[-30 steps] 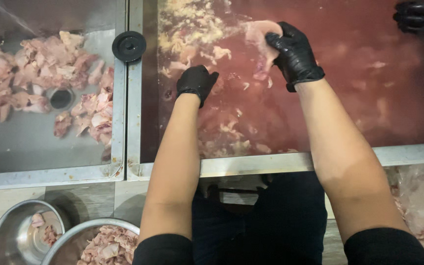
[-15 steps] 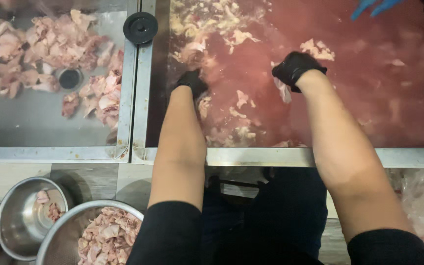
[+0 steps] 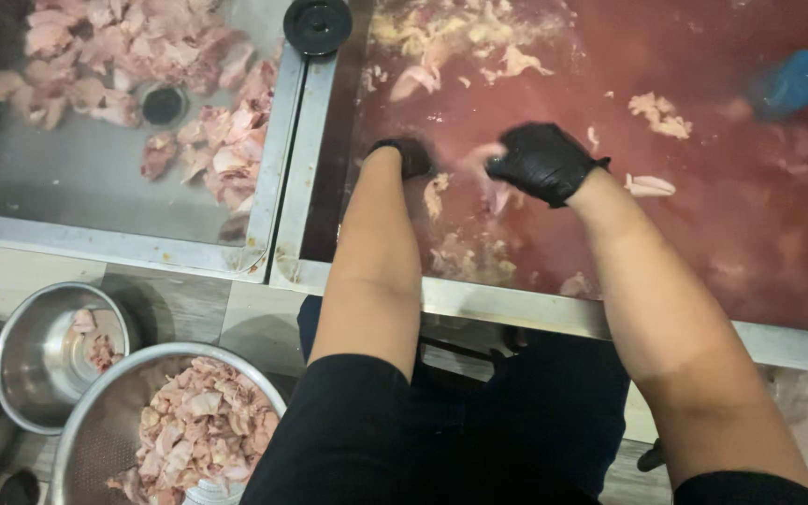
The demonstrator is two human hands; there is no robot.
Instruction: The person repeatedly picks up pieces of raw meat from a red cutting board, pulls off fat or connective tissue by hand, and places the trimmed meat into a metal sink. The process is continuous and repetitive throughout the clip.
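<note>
- The left hand, in a black glove, is seen low in the red, murky water of the right-hand steel sink basin; only the back of the glove shows, so how far it is open cannot be told
- The right hand, also black-gloved, is held just above the water with its fingers curled toward the left hand; a pale pink piece of raw meat, blurred by motion, is seen between the two hands and touching the right fingertips, though a firm grip cannot be made out
- Loose pale scraps of meat and fat are scattered on the water near the front rim, with more gathered at the far edge
- A round black sink plug is set on the steel divider between the basins
- The left-hand steel basin is drained, with a heap of pink raw meat pieces around its dark drain hole
- A large round steel bowl heaped with pink meat pieces stands on the floor below, beside a smaller steel bowl with a few pieces in it
- Another person's blue-gloved hand is seen at the far right of the red water, well apart from the black-gloved hands
</note>
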